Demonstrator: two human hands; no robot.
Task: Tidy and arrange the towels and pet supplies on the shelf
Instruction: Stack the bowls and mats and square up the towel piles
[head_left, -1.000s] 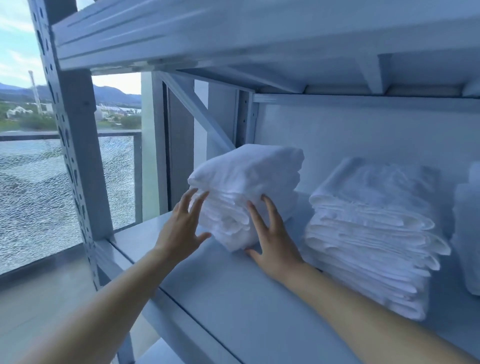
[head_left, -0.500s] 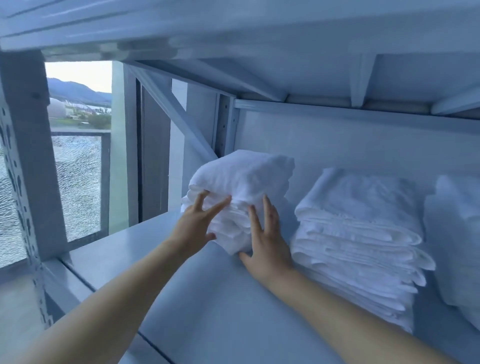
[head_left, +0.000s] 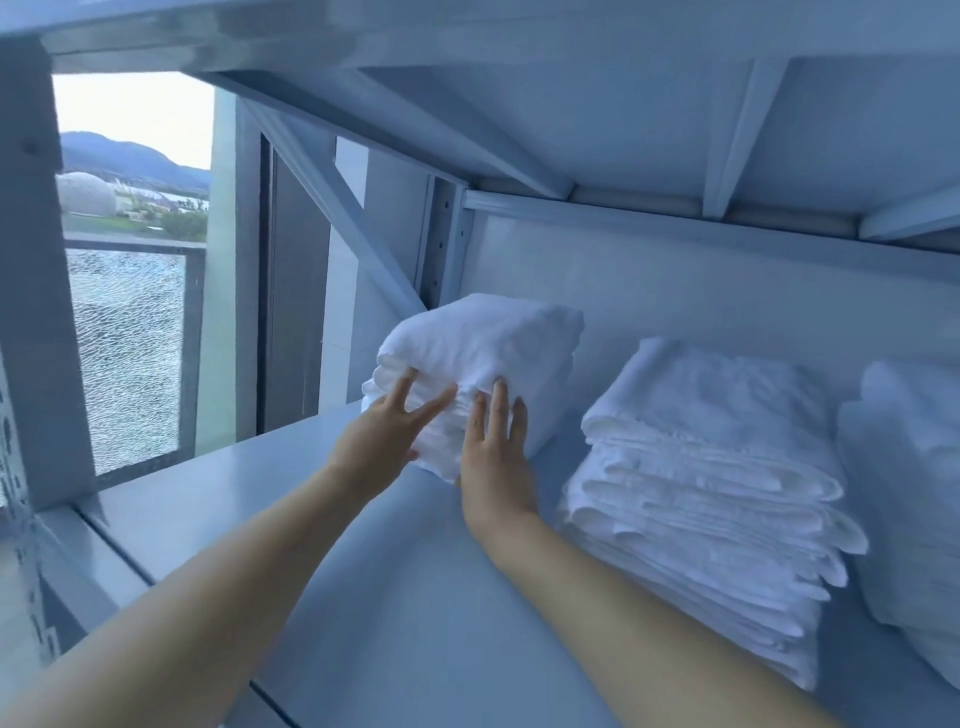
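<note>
Leftmost towel stack (head_left: 483, 364): seated on the shelf (head_left: 415, 597) toward its back left corner, apart from the neighbouring middle stack (head_left: 711, 467). Left hand (head_left: 382, 436) and right hand (head_left: 493, 457): fingers straight and spread, laid flat against the front folds, gripping nothing. Probable step: squaring the pile. Press evenly with both palms; bring the folded edges flush; avoid tipping the top towel backward. Count: three towel stacks in view, right stack (head_left: 914, 493) cut off by the frame edge; two hands; no pet supplies visible.
</note>
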